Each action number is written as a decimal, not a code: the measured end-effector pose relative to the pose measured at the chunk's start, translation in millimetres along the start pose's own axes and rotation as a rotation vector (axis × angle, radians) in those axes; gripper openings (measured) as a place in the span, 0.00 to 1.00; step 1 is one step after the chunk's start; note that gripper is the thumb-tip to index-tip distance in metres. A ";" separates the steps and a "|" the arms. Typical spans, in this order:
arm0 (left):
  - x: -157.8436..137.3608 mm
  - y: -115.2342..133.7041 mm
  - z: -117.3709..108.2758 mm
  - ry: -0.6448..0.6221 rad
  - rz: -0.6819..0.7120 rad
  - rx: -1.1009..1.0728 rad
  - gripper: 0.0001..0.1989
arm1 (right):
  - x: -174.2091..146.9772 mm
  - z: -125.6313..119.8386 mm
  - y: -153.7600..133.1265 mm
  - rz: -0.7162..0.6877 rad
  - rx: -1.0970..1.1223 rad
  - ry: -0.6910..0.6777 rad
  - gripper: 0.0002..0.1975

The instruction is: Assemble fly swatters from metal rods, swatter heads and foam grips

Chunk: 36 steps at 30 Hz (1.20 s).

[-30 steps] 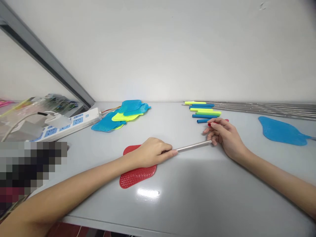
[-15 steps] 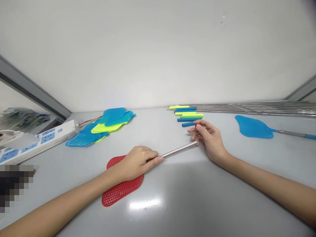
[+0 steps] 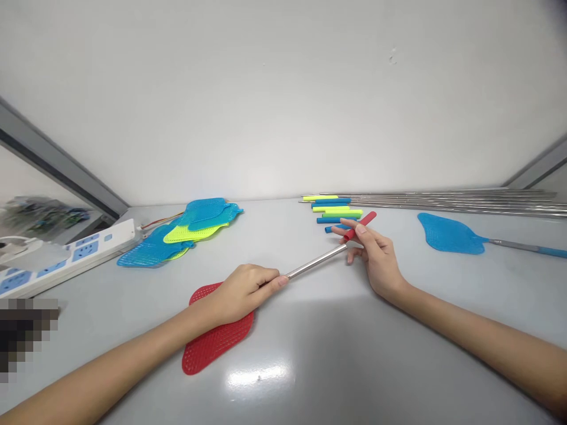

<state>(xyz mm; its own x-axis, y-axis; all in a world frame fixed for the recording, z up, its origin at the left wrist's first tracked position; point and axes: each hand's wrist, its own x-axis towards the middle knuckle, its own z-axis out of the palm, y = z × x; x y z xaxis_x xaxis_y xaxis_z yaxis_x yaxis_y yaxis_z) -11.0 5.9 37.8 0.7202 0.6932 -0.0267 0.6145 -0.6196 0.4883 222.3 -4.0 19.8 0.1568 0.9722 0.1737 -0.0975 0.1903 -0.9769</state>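
My left hand is closed around a silver metal rod, and beneath its wrist lies a red perforated fly swatter head. The join of rod and head is hidden under the hand. The rod points up and to the right from my fingers. Between thumb and fingers, my right hand pinches a short red tube, tilted with its lower end close to the rod's free tip. Whether tube and rod touch, I cannot tell.
Several blue and yellow-green tubes lie behind my right hand, beside a bundle of metal rods along the wall. A blue swatter is at right. Blue and yellow swatter heads are piled left, near a white power strip.
The red tube, mostly hidden in my right fingers before, now shows lengthwise, turned with one end toward the rod's tip. My left hand stays on the rod.
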 end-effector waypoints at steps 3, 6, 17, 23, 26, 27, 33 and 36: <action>0.4 -0.9 -0.6 0.021 -0.035 -0.050 0.19 | -0.4 1.4 -0.4 -0.009 0.009 -0.033 0.15; 0.6 -1.6 -0.1 0.029 -0.049 -0.071 0.19 | -0.5 1.1 0.1 -0.004 0.014 -0.030 0.15; 1.3 -2.5 0.8 0.019 -0.061 -0.041 0.19 | -3.9 -1.0 0.4 -0.017 -0.013 -0.057 0.16; 0.7 -2.5 1.3 0.016 -0.055 -0.023 0.19 | -6.0 -1.4 0.5 -0.035 -0.110 -0.076 0.14; 0.7 -1.4 1.1 0.018 -0.048 -0.015 0.19 | -7.9 -0.9 -1.5 -0.029 -0.181 -0.069 0.15; 0.7 -1.1 1.0 0.018 -0.048 -0.014 0.19 | -8.2 -0.8 -2.2 -0.034 -0.199 -0.068 0.16; 1.2 -0.9 1.8 0.025 -0.078 -0.008 0.19 | -6.6 0.2 -2.5 -0.088 -0.229 -0.079 0.20; 0.8 -1.1 2.5 0.029 -0.095 -0.004 0.20 | -6.7 -0.3 -1.5 -0.090 -0.255 -0.103 0.20</action>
<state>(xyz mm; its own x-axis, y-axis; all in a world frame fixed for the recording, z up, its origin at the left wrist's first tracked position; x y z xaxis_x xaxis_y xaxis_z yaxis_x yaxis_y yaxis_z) -10.3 6.3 35.1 0.6490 0.7593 -0.0474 0.6781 -0.5491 0.4885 221.7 -10.8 20.1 0.0512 0.9642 0.2603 0.1642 0.2490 -0.9545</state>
